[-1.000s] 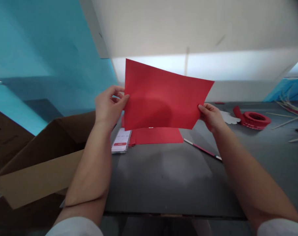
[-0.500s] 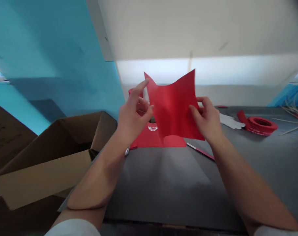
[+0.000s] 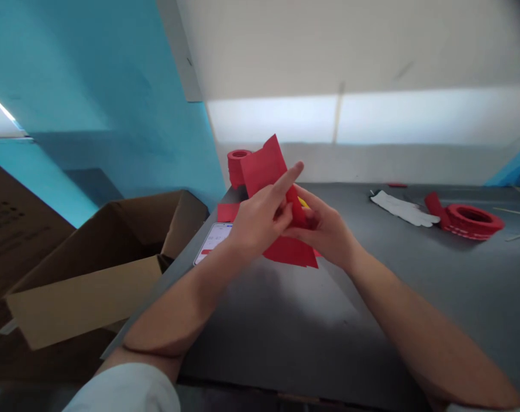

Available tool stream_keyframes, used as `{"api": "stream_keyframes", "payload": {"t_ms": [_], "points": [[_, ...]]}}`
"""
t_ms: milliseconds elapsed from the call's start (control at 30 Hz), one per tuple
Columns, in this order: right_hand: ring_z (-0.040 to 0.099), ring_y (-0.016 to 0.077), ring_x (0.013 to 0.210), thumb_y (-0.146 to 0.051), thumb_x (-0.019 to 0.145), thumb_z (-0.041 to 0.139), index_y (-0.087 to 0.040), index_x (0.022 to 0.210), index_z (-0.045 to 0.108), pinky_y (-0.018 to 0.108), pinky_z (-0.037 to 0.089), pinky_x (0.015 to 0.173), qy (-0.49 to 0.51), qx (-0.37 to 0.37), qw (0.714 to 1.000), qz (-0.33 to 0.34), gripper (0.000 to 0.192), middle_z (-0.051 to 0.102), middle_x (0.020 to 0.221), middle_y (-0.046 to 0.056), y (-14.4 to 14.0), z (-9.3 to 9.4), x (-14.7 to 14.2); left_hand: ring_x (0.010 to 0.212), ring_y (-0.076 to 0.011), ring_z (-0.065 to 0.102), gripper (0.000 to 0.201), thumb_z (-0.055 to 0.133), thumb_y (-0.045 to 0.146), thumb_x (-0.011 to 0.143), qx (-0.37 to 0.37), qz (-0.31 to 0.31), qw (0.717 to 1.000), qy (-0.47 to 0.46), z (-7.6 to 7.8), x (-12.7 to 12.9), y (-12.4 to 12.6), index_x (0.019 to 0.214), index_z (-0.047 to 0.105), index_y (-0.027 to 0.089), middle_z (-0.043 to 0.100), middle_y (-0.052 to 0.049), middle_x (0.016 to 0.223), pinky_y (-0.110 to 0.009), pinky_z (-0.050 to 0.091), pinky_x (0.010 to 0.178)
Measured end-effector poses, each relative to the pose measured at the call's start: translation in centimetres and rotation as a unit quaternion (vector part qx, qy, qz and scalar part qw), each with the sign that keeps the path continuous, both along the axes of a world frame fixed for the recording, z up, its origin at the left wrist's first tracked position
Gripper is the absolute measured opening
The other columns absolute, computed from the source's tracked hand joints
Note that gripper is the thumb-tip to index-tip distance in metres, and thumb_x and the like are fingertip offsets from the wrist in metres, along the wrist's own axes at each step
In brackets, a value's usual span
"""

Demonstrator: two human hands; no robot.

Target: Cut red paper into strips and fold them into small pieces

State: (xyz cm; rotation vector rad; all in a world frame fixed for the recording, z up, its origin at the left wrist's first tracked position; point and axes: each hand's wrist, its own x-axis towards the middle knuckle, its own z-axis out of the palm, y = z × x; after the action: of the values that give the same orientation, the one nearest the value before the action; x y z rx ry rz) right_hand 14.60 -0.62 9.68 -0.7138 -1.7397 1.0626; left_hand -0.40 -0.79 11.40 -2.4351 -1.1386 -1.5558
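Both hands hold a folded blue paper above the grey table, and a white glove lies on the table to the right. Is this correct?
Not quite. The paper is red, not blue, as the head view shows. The rest holds: the left hand and the right hand both hold the folded paper above the grey table, and a white glove lies on the table to the right.
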Motion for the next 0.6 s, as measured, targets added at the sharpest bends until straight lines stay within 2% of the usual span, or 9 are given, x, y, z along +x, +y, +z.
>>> {"api": "stream_keyframes", "payload": {"t_ms": [33, 133, 200, 267, 333, 367, 467, 533, 600], "points": [[0.063, 0.0199, 0.090, -0.031, 0.074, 0.067, -0.034, 0.137, 0.039, 0.037, 0.051, 0.081, -0.005, 0.007, 1.000, -0.013, 0.069, 0.068, 0.100, -0.001, 0.1, -0.2, 0.0, 0.061, -0.0121, 0.053, 0.066, 0.052, 0.011, 0.079, -0.007, 0.004, 1.000, -0.009, 0.1, 0.1, -0.3, 0.137, 0.036, 0.037, 0.053, 0.004, 0.071, -0.024, 0.047, 0.064], [0.064, 0.0196, 0.090, -0.027, 0.078, 0.060, -0.031, 0.130, 0.048, 0.036, 0.051, 0.082, 0.001, 0.020, 0.998, -0.062, 0.054, 0.069, 0.096, 0.000, 0.8, -0.6, 0.1, 0.069, -0.0132, 0.058, 0.060, 0.056, 0.017, 0.082, -0.020, -0.009, 0.999, -0.029, 0.7, -0.1, -0.9, 0.136, 0.038, 0.035, 0.057, 0.004, 0.074, -0.026, 0.049, 0.073], [0.065, 0.0206, 0.088, -0.026, 0.075, 0.062, -0.029, 0.126, 0.051, 0.037, 0.053, 0.079, 0.046, -0.021, 0.997, -0.054, 0.052, 0.070, 0.093, 0.000, 1.4, -0.5, 0.6, 0.088, -0.0175, 0.060, 0.063, 0.063, 0.027, 0.081, 0.000, -0.020, 0.996, -0.089, 1.1, -0.9, -0.4, 0.137, 0.035, 0.034, 0.061, 0.001, 0.090, -0.030, 0.048, 0.086], [0.067, 0.0216, 0.085, -0.027, 0.071, 0.067, -0.028, 0.122, 0.052, 0.039, 0.054, 0.078, 0.104, -0.067, 0.991, -0.041, 0.053, 0.070, 0.092, 0.000, 2.3, -0.3, 1.6, 0.113, -0.0229, 0.052, 0.078, 0.071, 0.036, 0.075, 0.013, -0.023, 0.982, -0.186, 1.3, -2.0, 0.9, 0.140, 0.026, 0.035, 0.057, -0.004, 0.115, -0.036, 0.043, 0.097], [0.067, 0.0223, 0.085, -0.028, 0.068, 0.070, -0.027, 0.118, 0.054, 0.041, 0.053, 0.080, 0.136, -0.087, 0.986, -0.040, 0.052, 0.071, 0.092, 0.001, 3.0, -0.2, 2.6, 0.126, -0.0264, 0.042, 0.093, 0.076, 0.041, 0.068, -0.053, -0.060, 0.966, -0.247, 0.8, -2.8, 2.7, 0.141, 0.019, 0.038, 0.049, -0.006, 0.129, -0.039, 0.041, 0.099], [0.067, 0.0226, 0.086, -0.028, 0.067, 0.071, -0.027, 0.117, 0.054, 0.042, 0.053, 0.081, 0.143, -0.096, 0.984, -0.036, 0.052, 0.071, 0.093, 0.001, 3.3, -0.2, 2.9, 0.126, -0.0275, 0.043, 0.095, 0.077, 0.044, 0.066, -0.114, -0.100, 0.952, -0.265, 0.3, -3.0, 3.5, 0.140, 0.019, 0.038, 0.048, -0.006, 0.130, -0.040, 0.043, 0.098], [0.066, 0.0229, 0.089, -0.028, 0.067, 0.072, -0.026, 0.114, 0.055, 0.043, 0.052, 0.084, 0.146, -0.124, 0.981, -0.011, 0.050, 0.070, 0.096, 0.003, 3.5, -0.5, 3.3, 0.117, -0.0303, 0.052, 0.080, 0.073, 0.045, 0.070, -0.309, -0.231, 0.875, -0.292, -1.4, -2.7, 5.2, 0.136, 0.030, 0.032, 0.051, -0.009, 0.130, -0.043, 0.050, 0.090], [0.066, 0.0227, 0.091, -0.028, 0.066, 0.072, -0.026, 0.113, 0.057, 0.043, 0.051, 0.085, 0.140, -0.133, 0.981, 0.011, 0.049, 0.069, 0.101, 0.003, 3.4, -0.5, 3.3, 0.110, -0.0311, 0.057, 0.071, 0.073, 0.043, 0.070, -0.367, -0.265, 0.835, -0.312, -2.3, -2.3, 5.5, 0.131, 0.040, 0.028, 0.053, -0.011, 0.128, -0.043, 0.053, 0.086], [0.065, 0.0225, 0.094, -0.028, 0.066, 0.072, -0.026, 0.113, 0.057, 0.042, 0.051, 0.085, 0.124, -0.133, 0.983, 0.030, 0.050, 0.069, 0.104, 0.004, 3.2, -0.4, 3.4, 0.104, -0.0307, 0.060, 0.069, 0.076, 0.038, 0.066, -0.368, -0.252, 0.827, -0.343, -2.8, -2.0, 5.4, 0.126, 0.044, 0.026, 0.055, -0.011, 0.126, -0.042, 0.054, 0.083]]}}
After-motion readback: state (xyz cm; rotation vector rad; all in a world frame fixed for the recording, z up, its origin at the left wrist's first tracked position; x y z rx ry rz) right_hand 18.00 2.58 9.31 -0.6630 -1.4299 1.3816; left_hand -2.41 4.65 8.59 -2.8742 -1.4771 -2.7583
